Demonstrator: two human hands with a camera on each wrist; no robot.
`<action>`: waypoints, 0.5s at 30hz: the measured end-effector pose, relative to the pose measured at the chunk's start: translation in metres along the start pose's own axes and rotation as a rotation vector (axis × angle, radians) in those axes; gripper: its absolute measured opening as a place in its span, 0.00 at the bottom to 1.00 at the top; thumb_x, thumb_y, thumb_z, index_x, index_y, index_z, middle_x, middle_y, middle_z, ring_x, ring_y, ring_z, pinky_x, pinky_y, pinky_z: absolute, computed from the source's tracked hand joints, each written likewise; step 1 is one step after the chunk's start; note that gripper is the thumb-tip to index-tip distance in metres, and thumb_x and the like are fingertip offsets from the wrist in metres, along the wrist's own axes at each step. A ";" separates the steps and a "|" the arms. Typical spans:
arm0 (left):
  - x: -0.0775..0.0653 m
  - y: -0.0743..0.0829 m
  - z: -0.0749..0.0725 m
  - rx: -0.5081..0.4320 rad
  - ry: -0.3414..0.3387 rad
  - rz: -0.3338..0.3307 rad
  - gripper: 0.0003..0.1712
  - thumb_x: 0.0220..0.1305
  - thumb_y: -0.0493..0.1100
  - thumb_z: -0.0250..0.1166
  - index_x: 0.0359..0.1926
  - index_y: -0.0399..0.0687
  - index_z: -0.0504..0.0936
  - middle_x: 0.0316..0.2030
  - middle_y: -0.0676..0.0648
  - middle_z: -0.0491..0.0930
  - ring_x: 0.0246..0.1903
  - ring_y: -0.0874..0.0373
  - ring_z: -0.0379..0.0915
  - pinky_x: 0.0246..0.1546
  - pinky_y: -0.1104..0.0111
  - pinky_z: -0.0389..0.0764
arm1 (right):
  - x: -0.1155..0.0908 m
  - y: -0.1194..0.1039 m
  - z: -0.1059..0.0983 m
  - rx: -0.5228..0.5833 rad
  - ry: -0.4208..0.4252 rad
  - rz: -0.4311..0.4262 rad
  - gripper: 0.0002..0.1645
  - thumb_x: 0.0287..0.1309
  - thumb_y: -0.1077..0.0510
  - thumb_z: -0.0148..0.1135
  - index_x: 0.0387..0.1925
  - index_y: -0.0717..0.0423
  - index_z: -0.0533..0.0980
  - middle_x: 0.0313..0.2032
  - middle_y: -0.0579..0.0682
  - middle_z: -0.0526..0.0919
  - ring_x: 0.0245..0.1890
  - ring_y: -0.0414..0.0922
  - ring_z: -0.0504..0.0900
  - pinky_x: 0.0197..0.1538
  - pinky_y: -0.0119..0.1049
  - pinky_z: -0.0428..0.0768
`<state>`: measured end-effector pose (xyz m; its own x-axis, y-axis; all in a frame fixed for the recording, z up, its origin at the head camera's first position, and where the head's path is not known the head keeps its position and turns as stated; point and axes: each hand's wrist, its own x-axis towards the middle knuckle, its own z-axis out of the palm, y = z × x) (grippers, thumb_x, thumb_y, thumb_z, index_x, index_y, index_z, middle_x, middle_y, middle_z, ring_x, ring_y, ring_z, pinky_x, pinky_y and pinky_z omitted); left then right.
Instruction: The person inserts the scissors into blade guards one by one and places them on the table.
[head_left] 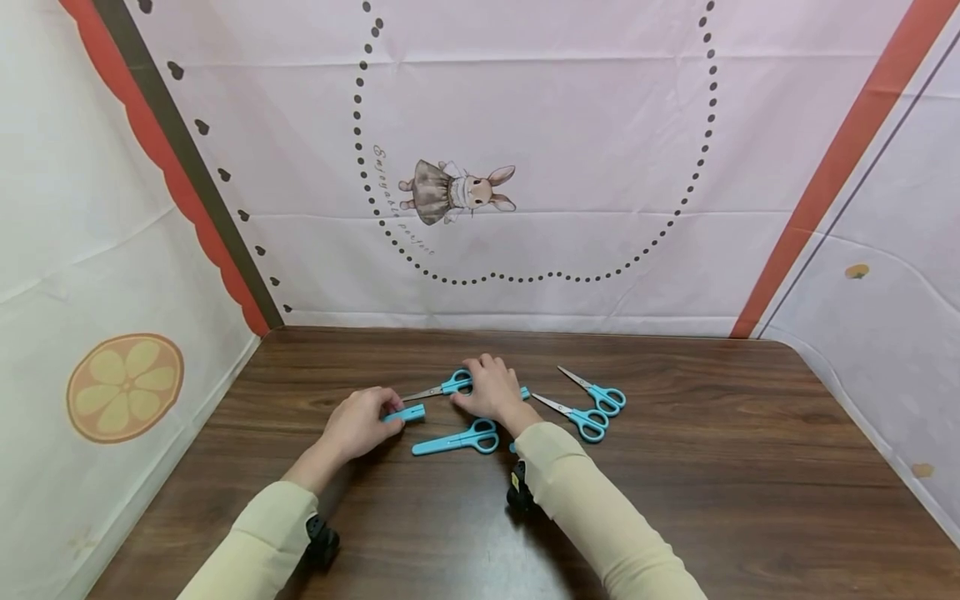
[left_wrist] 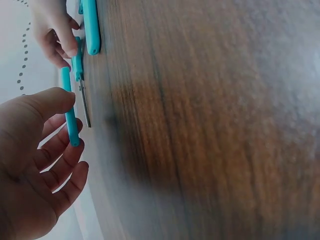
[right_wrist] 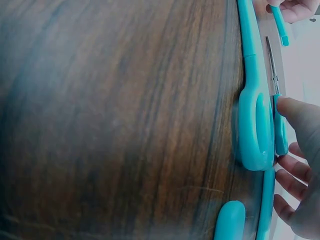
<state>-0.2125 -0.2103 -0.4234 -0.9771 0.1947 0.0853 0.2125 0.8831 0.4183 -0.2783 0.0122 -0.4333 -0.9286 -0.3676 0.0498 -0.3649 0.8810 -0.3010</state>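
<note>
My left hand point(head_left: 358, 425) pinches a light-blue scissor cover point(head_left: 409, 413) between thumb and fingers; in the left wrist view the cover point(left_wrist: 69, 107) stands out past the thumb. Just to the right, bare scissors point(head_left: 452, 385) point their metal blades toward that cover, apart from it. Their blue handle is held by my right hand point(head_left: 492, 390), with the thumb on the near side in the right wrist view. Closer to me lies a second pair of scissors point(head_left: 442, 444) with its blades inside a blue cover.
Two more bare scissors lie right of my right hand, one nearer point(head_left: 577, 416) and one farther point(head_left: 597, 393). A blue cover end point(head_left: 525, 392) shows behind the right hand, and another blue piece point(right_wrist: 231, 220) lies by the wrist. A printed cloth point(head_left: 600, 150) hangs behind the wooden table point(head_left: 675, 500).
</note>
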 end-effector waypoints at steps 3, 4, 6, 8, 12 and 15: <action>-0.001 0.000 0.000 0.001 0.001 0.001 0.06 0.52 0.43 0.66 0.33 0.53 0.81 0.28 0.55 0.76 0.25 0.63 0.68 0.25 0.68 0.69 | 0.000 -0.001 0.001 -0.022 0.000 0.013 0.37 0.54 0.38 0.58 0.62 0.48 0.65 0.57 0.52 0.68 0.56 0.52 0.67 0.53 0.48 0.67; -0.002 0.000 0.001 0.001 0.000 -0.001 0.06 0.52 0.44 0.66 0.33 0.54 0.80 0.28 0.55 0.75 0.25 0.63 0.67 0.25 0.68 0.69 | 0.000 -0.002 0.001 -0.027 -0.002 0.017 0.37 0.54 0.38 0.58 0.63 0.48 0.65 0.57 0.52 0.68 0.56 0.52 0.66 0.53 0.48 0.67; -0.003 -0.001 0.002 -0.002 -0.003 -0.002 0.06 0.52 0.44 0.66 0.33 0.54 0.80 0.28 0.55 0.75 0.24 0.63 0.67 0.25 0.68 0.68 | 0.000 -0.004 0.001 -0.043 -0.012 0.027 0.39 0.54 0.37 0.58 0.63 0.48 0.64 0.57 0.52 0.68 0.56 0.51 0.66 0.53 0.48 0.67; -0.003 -0.001 0.002 -0.002 -0.002 0.000 0.06 0.52 0.43 0.66 0.33 0.54 0.80 0.28 0.55 0.75 0.24 0.63 0.67 0.25 0.68 0.68 | -0.001 -0.005 0.001 -0.059 -0.017 0.030 0.39 0.53 0.36 0.58 0.63 0.49 0.64 0.57 0.52 0.67 0.56 0.51 0.66 0.52 0.47 0.67; -0.004 -0.002 0.003 0.003 0.006 0.003 0.06 0.52 0.44 0.67 0.33 0.55 0.80 0.28 0.56 0.75 0.24 0.63 0.67 0.25 0.68 0.69 | 0.000 -0.007 0.001 -0.089 -0.033 0.036 0.41 0.53 0.35 0.57 0.64 0.49 0.63 0.57 0.52 0.66 0.56 0.51 0.65 0.53 0.47 0.67; -0.003 -0.002 0.004 0.003 0.007 0.006 0.06 0.52 0.44 0.67 0.33 0.55 0.80 0.28 0.56 0.75 0.24 0.64 0.67 0.25 0.68 0.69 | 0.002 -0.008 0.001 -0.107 -0.041 0.048 0.40 0.54 0.34 0.56 0.64 0.48 0.63 0.58 0.51 0.65 0.57 0.50 0.65 0.53 0.46 0.67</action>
<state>-0.2098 -0.2112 -0.4281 -0.9758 0.1972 0.0940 0.2185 0.8831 0.4152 -0.2769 0.0042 -0.4322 -0.9427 -0.3338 -0.0019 -0.3267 0.9239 -0.1991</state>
